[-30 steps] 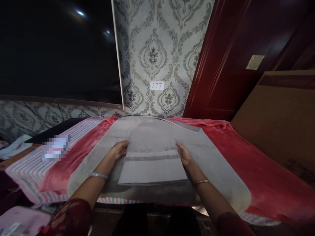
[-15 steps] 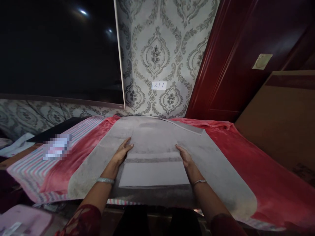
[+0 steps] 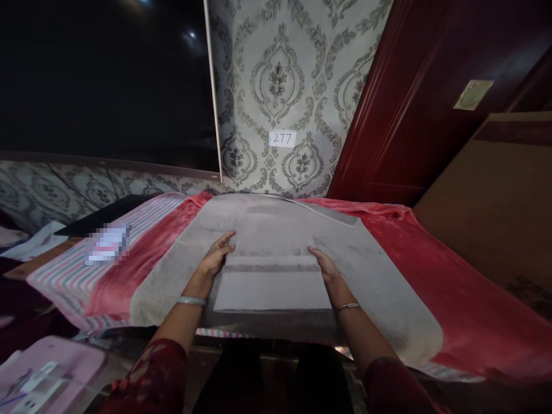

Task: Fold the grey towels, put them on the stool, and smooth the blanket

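Observation:
A flat, pale sheet (image 3: 272, 291) with a grey band across it lies in front of me over the grey mat (image 3: 388, 299). Whether it is paper or a plastic sleeve I cannot tell. My left hand (image 3: 213, 257) grips its left edge, thumb and forefinger showing on top. At the opposite edge is my right hand (image 3: 328, 270), closed on the side with the thumb on top. The other fingers of both hands are partly hidden. Under the sheet's near edge the mat looks dark with shadow.
A red blanket (image 3: 478, 305) and a striped cloth (image 3: 64, 282) lie under the mat. A blurred packet (image 3: 107, 244) sits at left. Behind stand a large dark screen (image 3: 103, 80) and a patterned wall; a cardboard box (image 3: 495, 201) is at right, a pink stool-like thing (image 3: 81, 368) low left.
The view has tilted down slightly, so the scene sits higher in the picture. Both hands keep nearly the same places on the sheet's edges.

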`<action>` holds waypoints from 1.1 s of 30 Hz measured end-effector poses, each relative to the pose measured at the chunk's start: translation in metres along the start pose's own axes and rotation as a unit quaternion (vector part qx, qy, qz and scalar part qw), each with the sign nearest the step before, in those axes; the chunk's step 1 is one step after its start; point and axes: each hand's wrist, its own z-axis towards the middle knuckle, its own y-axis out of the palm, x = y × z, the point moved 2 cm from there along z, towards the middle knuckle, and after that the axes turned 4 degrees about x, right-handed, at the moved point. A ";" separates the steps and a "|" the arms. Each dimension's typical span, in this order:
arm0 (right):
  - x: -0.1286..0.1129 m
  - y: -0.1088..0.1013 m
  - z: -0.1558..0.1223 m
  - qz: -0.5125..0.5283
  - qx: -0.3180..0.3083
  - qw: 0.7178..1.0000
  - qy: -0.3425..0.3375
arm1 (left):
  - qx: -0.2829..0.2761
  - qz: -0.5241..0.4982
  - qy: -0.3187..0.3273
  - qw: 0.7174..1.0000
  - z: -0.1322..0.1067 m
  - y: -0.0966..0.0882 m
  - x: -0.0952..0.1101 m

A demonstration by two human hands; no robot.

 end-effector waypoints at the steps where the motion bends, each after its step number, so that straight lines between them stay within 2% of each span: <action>1: 0.000 0.000 0.000 0.000 0.002 1.000 -0.002 | 0.009 0.000 0.005 1.000 -0.001 0.000 0.001; 8: -0.001 0.003 -0.001 0.012 0.017 1.000 -0.002 | 0.028 0.009 0.019 0.999 -0.003 0.001 0.003; 13: -0.001 0.002 0.000 0.015 0.005 1.000 -0.005 | 0.035 0.011 0.008 0.999 -0.003 0.002 0.003; 23: 0.000 0.004 0.002 0.028 -0.007 0.999 -0.018 | 0.004 -0.016 -0.014 1.000 0.002 -0.004 -0.002; 29: 0.001 0.006 0.001 0.048 0.016 0.999 0.004 | 0.023 0.007 -0.017 1.000 0.003 -0.005 -0.004; 33: 0.001 0.007 0.001 0.041 0.003 0.999 0.002 | 0.017 -0.009 -0.028 0.999 0.004 -0.005 -0.005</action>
